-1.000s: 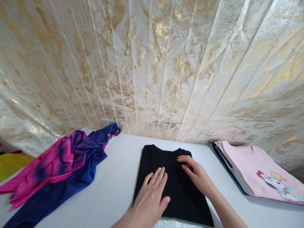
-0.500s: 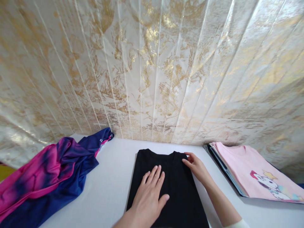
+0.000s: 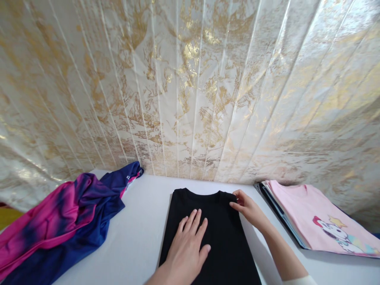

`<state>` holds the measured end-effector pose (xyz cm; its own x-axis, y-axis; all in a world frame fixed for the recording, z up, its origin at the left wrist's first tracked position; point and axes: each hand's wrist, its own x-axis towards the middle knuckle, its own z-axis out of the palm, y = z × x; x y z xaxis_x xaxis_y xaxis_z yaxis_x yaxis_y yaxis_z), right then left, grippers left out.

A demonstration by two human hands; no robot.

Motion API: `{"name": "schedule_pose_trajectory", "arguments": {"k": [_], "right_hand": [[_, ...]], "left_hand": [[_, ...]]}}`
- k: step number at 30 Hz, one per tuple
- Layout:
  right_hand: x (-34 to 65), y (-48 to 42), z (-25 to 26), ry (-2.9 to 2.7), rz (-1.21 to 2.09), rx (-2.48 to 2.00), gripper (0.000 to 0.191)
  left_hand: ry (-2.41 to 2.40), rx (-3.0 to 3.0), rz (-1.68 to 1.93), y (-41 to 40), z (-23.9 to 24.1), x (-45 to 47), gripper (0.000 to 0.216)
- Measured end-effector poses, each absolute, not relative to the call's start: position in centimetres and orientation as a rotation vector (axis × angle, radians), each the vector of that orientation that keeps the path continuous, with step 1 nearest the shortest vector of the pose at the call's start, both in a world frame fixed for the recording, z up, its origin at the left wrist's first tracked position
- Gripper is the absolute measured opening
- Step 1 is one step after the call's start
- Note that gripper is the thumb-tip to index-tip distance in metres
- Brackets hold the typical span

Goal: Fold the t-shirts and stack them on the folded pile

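A black T-shirt (image 3: pixel 224 237), folded into a neat rectangle with its neckline at the far end, lies on the white table in front of me. My left hand (image 3: pixel 188 245) rests flat on its front, fingers stretched and thumb out to the side. At the far right shoulder corner, my right hand (image 3: pixel 245 206) has its thumb and fingers pinched on the shirt's edge. The shirt's near end runs out of view at the bottom.
On the right stands a stack of folded shirts, with a pink T-shirt (image 3: pixel 308 209) bearing a cartoon dog on top. A crumpled navy and pink garment (image 3: pixel 86 213) spreads over the left of the white table (image 3: pixel 136 229). Behind hangs a gold-patterned curtain (image 3: pixel 190 91).
My right hand has shifted very slightly outward at the shirt's corner. My left hand stays flat on the shirt, and the view has moved a little.
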<state>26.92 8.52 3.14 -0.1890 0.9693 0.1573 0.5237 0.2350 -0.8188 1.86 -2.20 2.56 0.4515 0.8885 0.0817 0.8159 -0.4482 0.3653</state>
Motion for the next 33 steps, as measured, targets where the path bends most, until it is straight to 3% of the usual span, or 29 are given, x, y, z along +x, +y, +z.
{"name": "schedule_pose_trajectory", "arguments": {"k": [7, 10, 15, 22, 26, 33], "right_hand": [[26.5, 9.9, 0.8, -1.7, 0.533, -1.577, 0.036], [27.0, 9.6, 0.8, -1.633, 0.638, -1.576, 0.036], [27.3, 8.8, 1.1, -1.628, 1.032, -1.607, 0.031], [25.9, 8.3, 2.3, -1.562, 1.106, -1.546, 0.036], [25.5, 8.4, 2.2, -1.443, 1.114, -1.476, 0.051], [25.7, 8.6, 2.2, -1.417, 1.218, -1.357, 0.057]], "left_hand": [[1.687, 2.277, 0.574, -0.2, 3.4, -0.5, 0.047], [2.018, 2.074, 0.664, 2.6, 4.4, -3.2, 0.037], [2.089, 1.916, 0.644, 6.3, 4.2, -5.1, 0.026], [2.086, 1.826, 0.67, 7.3, 4.4, -3.4, 0.008], [2.063, 1.805, 0.713, 7.2, 4.4, -3.1, 0.014], [1.936, 1.738, 0.857, 7.9, 4.4, -3.9, 0.021]]}}
